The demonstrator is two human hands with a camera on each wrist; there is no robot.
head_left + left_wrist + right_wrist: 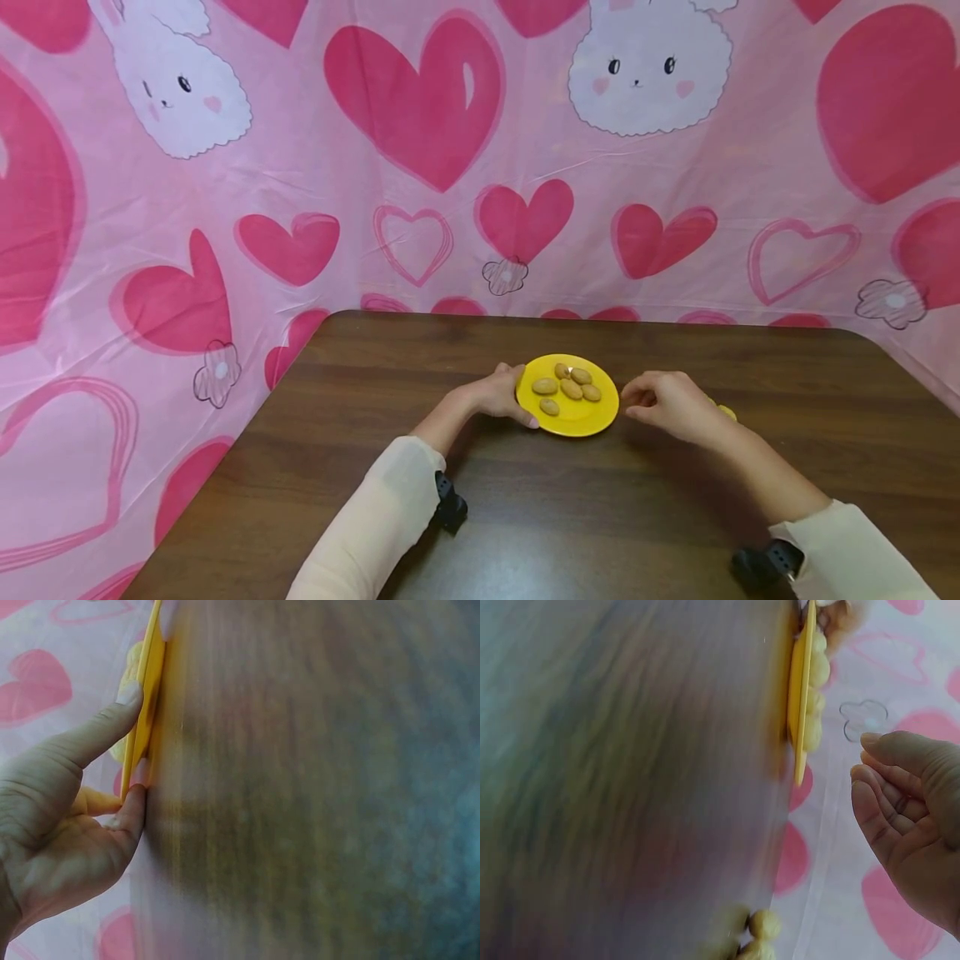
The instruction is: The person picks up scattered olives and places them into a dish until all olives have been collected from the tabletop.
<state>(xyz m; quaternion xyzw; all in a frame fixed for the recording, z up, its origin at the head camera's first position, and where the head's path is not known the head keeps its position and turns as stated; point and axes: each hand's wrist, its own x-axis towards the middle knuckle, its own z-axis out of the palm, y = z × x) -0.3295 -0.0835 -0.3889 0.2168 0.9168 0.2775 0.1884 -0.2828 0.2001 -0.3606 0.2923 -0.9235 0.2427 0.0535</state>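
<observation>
A yellow plate (536, 411) carries several small, tan, oval pieces (572, 389) that look like baby potatoes. At the plate's left rim, my left hand (497, 392) pinches the edge. The left wrist view shows the thumb (112, 724) over the rim and fingers beneath it. Beside the right rim hovers my right hand (667, 402), apart from the plate, its fingers loosely bent. Nothing shows between the thumb and fingertips in the right wrist view.
More of the potato-like pieces (763, 925) lie on the brown wooden table (525, 517), to the right of the plate. My right wrist partly hides them in the head view. A pink cloth with hearts (420, 100) hangs behind the table's far edge.
</observation>
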